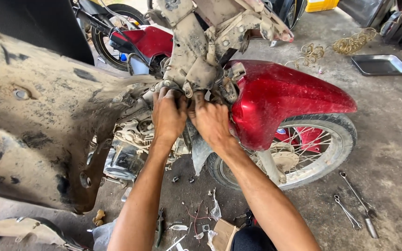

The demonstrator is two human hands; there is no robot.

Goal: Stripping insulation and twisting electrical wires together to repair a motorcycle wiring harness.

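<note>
A dismantled motorcycle stands in front of me, its dusty frame neck [196, 51] bare and its red front fender [284, 100] over the spoked front wheel [303, 153]. Both my hands reach into the gap behind the fender, below the steering head. My left hand [167, 116] grips a part at the frame beside the engine [126, 153], fingers curled. My right hand [211, 123] presses against the same spot next to the fender's rear edge, fingers tucked in. What the fingers hold is hidden.
A large mud-caked body panel [38, 125] fills the left. Two wrenches [350, 204] and a screwdriver lie on the concrete at the right. A metal tray [380, 64] and wire coils [350, 44] sit behind. Loose bolts, wires and scraps [196, 218] litter the floor below.
</note>
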